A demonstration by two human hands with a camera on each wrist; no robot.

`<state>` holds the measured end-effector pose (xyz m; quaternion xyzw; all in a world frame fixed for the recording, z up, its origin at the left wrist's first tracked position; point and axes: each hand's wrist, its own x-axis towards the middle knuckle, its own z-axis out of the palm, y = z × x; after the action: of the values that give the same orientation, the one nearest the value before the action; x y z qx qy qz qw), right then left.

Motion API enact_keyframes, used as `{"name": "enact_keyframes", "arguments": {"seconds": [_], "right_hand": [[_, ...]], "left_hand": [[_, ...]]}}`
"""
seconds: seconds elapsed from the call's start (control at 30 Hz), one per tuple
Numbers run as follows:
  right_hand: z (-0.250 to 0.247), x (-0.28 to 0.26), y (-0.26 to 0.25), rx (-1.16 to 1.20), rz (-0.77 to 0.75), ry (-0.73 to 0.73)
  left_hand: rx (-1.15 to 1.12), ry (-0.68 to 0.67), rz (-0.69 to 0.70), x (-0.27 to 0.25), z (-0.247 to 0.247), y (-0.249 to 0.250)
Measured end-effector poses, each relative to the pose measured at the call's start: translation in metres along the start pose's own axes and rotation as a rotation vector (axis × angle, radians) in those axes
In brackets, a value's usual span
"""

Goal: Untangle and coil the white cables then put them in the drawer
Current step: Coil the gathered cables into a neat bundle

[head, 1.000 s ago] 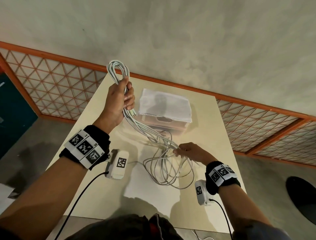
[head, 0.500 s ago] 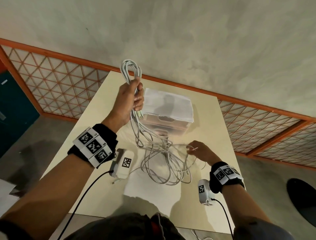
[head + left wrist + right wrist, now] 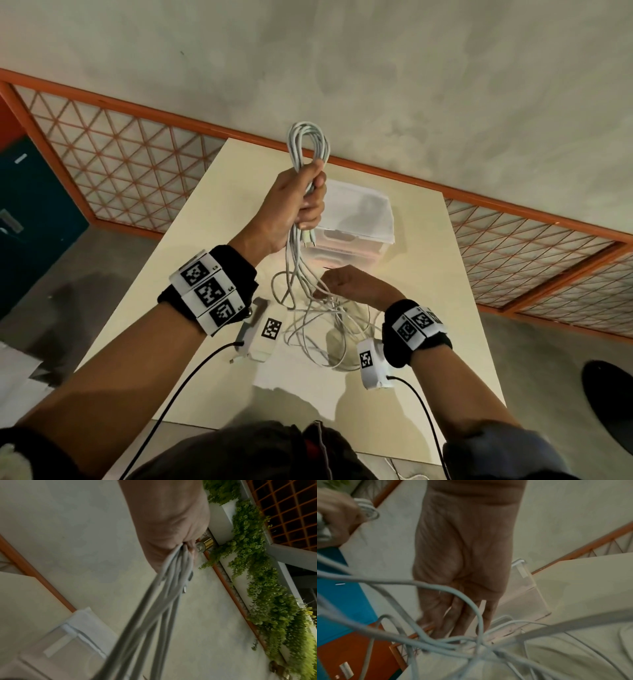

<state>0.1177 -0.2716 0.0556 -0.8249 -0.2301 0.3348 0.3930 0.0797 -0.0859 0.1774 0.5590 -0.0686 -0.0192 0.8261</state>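
Observation:
My left hand (image 3: 301, 202) is raised above the table and grips a bundle of coiled white cable loops (image 3: 308, 144); in the left wrist view the palm (image 3: 171, 520) closes round the strands (image 3: 163, 601). Those strands hang down to my right hand (image 3: 346, 282), whose fingertips pinch them where they gather, just over the loose tangle (image 3: 325, 332) on the table. In the right wrist view the fingers (image 3: 462, 608) point down into blurred strands (image 3: 436, 642). A translucent plastic drawer box (image 3: 359, 212) stands behind the hands, its drawer closed.
The cream table (image 3: 205, 274) stands against an orange lattice railing (image 3: 120, 154). A white sheet (image 3: 301, 373) lies under the tangle near the front edge. A blue cabinet (image 3: 27, 212) is on the floor to the left, a dark round object (image 3: 609, 394) to the right.
My left hand has carried the coil to the right, in front of the drawer box. My right hand has moved left and in toward the hanging strands.

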Motion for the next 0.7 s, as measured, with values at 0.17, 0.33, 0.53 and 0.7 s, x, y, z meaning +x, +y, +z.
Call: {"name": "enact_keyframes", "arguments": {"seconds": [0.17, 0.33, 0.53, 0.7], "right_hand": [[-0.004, -0.012, 0.002, 0.137, 0.118, 0.055], [0.013, 0.002, -0.004, 0.006, 0.055, -0.019], [0.008, 0.006, 0.018, -0.081, 0.099, 0.148], [-0.014, -0.010, 0.033, 0.235, 0.166, 0.503]], "left_hand": [[-0.060, -0.049, -0.092, -0.003, -0.009, 0.000], [-0.050, -0.070, -0.091, 0.000, -0.001, 0.000], [-0.068, -0.122, -0.130, -0.002, -0.002, 0.003], [-0.163, -0.409, -0.365, -0.009, -0.009, -0.002]]}}
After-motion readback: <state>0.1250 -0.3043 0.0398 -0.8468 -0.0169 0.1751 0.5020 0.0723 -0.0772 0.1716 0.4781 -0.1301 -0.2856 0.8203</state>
